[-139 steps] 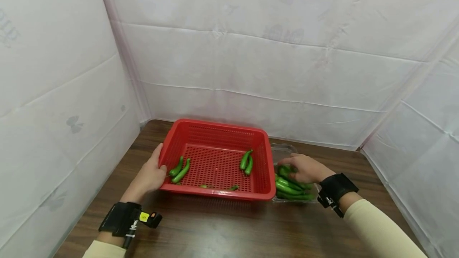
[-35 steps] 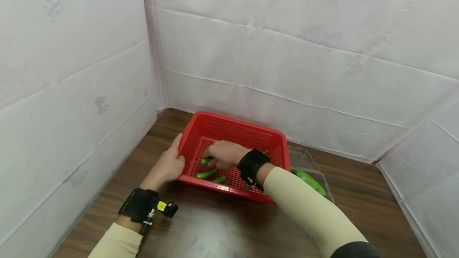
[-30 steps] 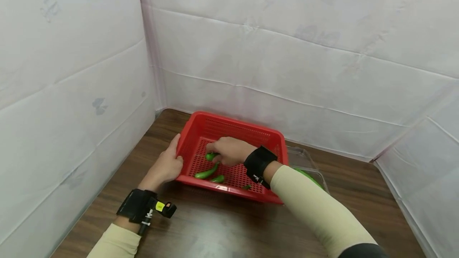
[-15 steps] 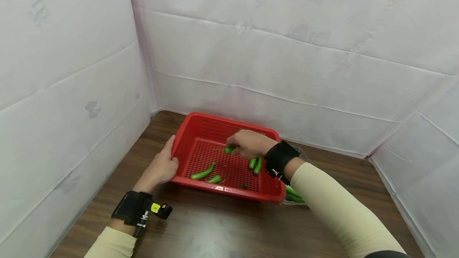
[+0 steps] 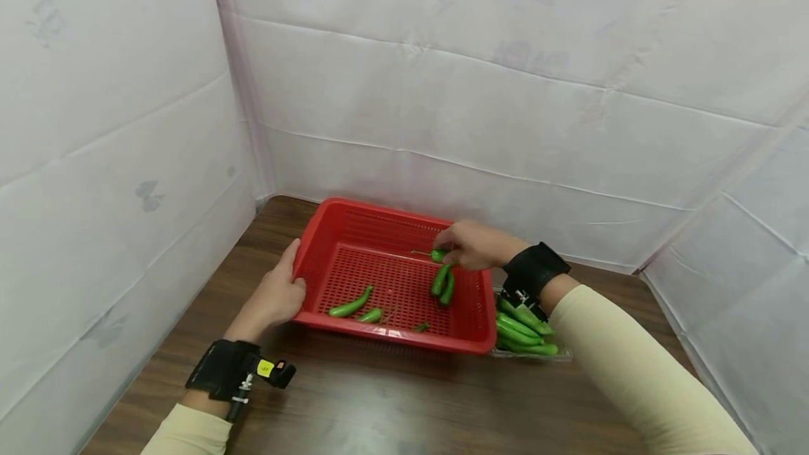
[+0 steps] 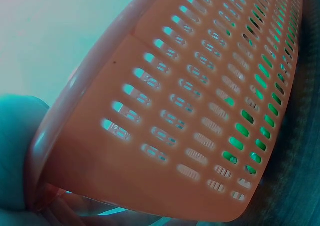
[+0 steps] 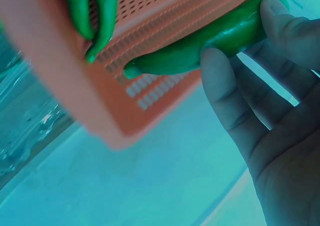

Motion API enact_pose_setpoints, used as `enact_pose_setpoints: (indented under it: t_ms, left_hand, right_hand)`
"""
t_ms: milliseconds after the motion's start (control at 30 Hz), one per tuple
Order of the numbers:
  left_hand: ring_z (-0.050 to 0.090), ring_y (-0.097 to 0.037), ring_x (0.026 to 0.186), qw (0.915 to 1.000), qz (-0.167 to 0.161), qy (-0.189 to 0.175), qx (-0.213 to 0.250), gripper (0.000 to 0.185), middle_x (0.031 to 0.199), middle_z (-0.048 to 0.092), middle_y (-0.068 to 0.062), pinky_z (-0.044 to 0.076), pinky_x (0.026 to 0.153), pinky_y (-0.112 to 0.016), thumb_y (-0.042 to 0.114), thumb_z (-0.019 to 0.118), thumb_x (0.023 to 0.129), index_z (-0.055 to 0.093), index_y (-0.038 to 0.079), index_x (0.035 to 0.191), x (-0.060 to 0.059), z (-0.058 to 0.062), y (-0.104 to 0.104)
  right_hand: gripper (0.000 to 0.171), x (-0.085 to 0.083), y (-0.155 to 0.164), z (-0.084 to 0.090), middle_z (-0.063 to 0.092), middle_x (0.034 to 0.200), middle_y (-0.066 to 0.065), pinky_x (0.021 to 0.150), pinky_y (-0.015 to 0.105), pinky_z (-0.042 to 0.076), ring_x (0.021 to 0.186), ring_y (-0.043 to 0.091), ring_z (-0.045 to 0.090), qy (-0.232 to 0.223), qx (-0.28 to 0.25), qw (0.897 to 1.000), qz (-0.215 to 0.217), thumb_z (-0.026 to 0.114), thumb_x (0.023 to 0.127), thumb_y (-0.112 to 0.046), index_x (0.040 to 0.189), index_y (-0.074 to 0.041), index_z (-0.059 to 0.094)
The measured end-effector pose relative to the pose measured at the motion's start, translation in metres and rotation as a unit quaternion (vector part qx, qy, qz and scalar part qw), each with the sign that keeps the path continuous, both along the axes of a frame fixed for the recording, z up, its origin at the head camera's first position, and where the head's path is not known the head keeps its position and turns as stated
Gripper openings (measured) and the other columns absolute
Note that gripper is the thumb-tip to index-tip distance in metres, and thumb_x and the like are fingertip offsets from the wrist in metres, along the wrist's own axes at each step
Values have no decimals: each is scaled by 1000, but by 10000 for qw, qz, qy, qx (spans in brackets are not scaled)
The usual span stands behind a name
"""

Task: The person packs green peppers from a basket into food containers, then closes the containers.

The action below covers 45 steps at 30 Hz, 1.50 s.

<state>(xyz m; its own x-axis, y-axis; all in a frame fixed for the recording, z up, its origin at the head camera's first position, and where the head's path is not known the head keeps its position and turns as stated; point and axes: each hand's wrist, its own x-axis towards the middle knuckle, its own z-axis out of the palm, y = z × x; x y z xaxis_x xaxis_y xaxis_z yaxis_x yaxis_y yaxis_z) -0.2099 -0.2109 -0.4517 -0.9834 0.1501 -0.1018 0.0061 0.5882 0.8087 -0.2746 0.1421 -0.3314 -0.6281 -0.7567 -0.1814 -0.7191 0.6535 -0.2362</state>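
sheeting [image 5: 404, 104], white and creased, with faint printed bows and lettering, forms walls across the top and both sides of the frame. below, a table [image 5: 366, 406] of dark brown wood grain spreads to the bottom edge, its sheen brightest at bottom centre. basket [image 5: 379, 227], red plastic, rectangular with rounded corners, its floor and sides pierced by slots, sits at the centre. tray [image 5: 564, 355], thin clear plastic, lies just right of it, heaped with smooth green peppers [image 5: 515, 332]. left hand [image 5: 274, 297], left of centre, grips the basket's left rim. right hand [image 5: 477, 244], right of centre, pinches a pepper [image 7: 215, 43] between thumb and fingertips over the basket's far right corner. that pepper is glossy and tapered, with a thin stem. inside the basket, a slim pair [image 5: 442, 285] lies together at right; three more lie along the front wall, two partly hidden.
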Motion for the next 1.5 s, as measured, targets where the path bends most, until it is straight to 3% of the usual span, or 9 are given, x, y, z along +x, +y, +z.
enact_pose_setpoints:
  t_ms: [167, 333, 467, 600, 800, 967, 1133, 1267, 1500]
  left_hand:
    - [59, -40, 120, 10000, 3, -36, -18, 75, 155, 41, -35, 55, 95, -52, 6, 37, 105, -5, 5, 167, 0, 1, -1]
    - [61, -39, 118, 10000, -3, -5, -73, 75, 153, 43, -36, 55, 92, -49, 6, 37, 105, -5, 4, 167, 0, 1, -4]
    - [59, -41, 123, 10000, -36, 10, -55, 75, 156, 39, -37, 52, 98, -54, 6, 35, 104, -7, 3, 167, -1, 1, -6]
    - [55, -43, 128, 10000, -51, 12, -45, 75, 159, 35, -37, 49, 103, -59, 6, 35, 104, -8, 3, 166, -2, 0, -8]
    - [55, -43, 128, 10000, -35, 19, -26, 75, 159, 35, -36, 50, 102, -58, 6, 35, 104, -7, 3, 167, -4, -1, -11]
    - [55, -43, 128, 10000, -18, -24, -25, 75, 159, 36, -36, 50, 101, -57, 6, 35, 105, -7, 4, 167, -4, -1, -12]
    - [55, -43, 127, 10000, -7, -45, -51, 75, 159, 36, -36, 50, 102, -58, 7, 36, 105, -7, 4, 167, -4, -1, -12]
    - [56, -42, 127, 9999, -3, -70, -76, 75, 159, 36, -35, 50, 101, -58, 7, 36, 105, -7, 4, 167, -4, 0, -11]
    - [56, -41, 125, 9999, 14, -54, -115, 75, 158, 37, -36, 50, 101, -57, 7, 36, 105, -6, 4, 167, -4, 0, -11]
  right_hand:
    - [15, 1, 24, 3, 66, 82, 2, 69, 30, 42, 69, 10, 47, -293, -137, 9992, -237, 65, 98, -1, 102, -10, 75]
    - [16, 3, 51, 2, 70, 88, 2, 70, 29, 45, 72, 9, 51, -223, -169, 9986, -440, 65, 97, 0, 107, -8, 76]
    - [20, 3, 71, -1, 71, 89, 2, 68, 28, 45, 70, 8, 52, -320, -216, 9970, -676, 65, 97, 1, 113, -4, 77]
    - [18, 4, 87, -5, 68, 81, 1, 67, 27, 49, 66, 6, 54, -292, -280, 9967, -707, 65, 95, 3, 106, -5, 77]
    - [15, 7, 107, -12, 72, 85, 1, 73, 31, 55, 75, 7, 62, -44, -286, 9965, -781, 67, 93, 3, 100, -6, 78]
    - [20, 9, 121, -21, 77, 97, 8, 77, 37, 59, 81, 12, 69, -87, -164, 9937, -1103, 67, 95, 0, 111, -3, 78]
    - [23, 10, 134, -35, 78, 107, 16, 81, 43, 62, 91, 26, 75, -341, -248, 9914, -1239, 66, 95, 2, 116, 2, 77]
    - [28, 12, 142, -45, 76, 115, 21, 80, 41, 62, 97, 32, 74, -519, -326, 9890, -1345, 64, 95, 5, 122, 6, 73]
    - [32, 13, 150, -54, 75, 120, 18, 81, 38, 61, 102, 29, 72, -604, -221, 9847, -1618, 64, 96, 3, 127, 4, 70]
